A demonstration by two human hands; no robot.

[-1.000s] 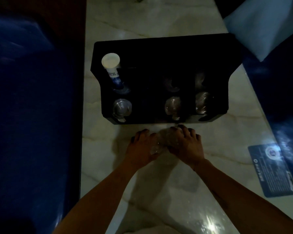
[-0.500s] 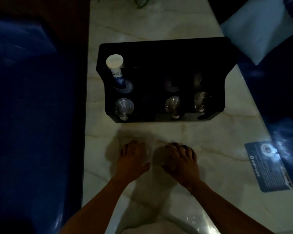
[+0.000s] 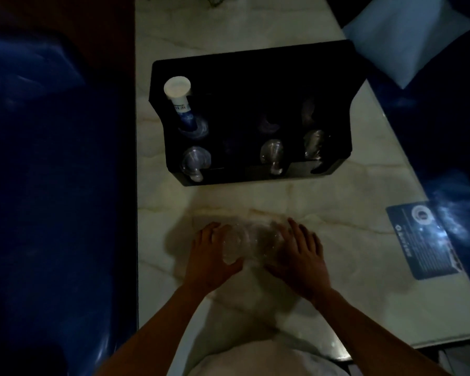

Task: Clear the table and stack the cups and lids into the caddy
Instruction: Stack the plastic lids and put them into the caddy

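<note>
A clear plastic cup stack lies on its side on the marble table, pressed between both hands. My left hand cups its left end and my right hand its right end. Beyond them stands the black caddy. Its front slots hold clear cups and lids: one at the left, one in the middle, one at the right. A white-capped tube stands in its back left slot. The light is dim.
A blue card lies on the table's right edge. A pale cushion sits at the back right. Dark blue seating runs along the left of the table.
Both hands drew back from the caddy's front towards me with the clear cups between them, and they now sit wider apart around the stack.
</note>
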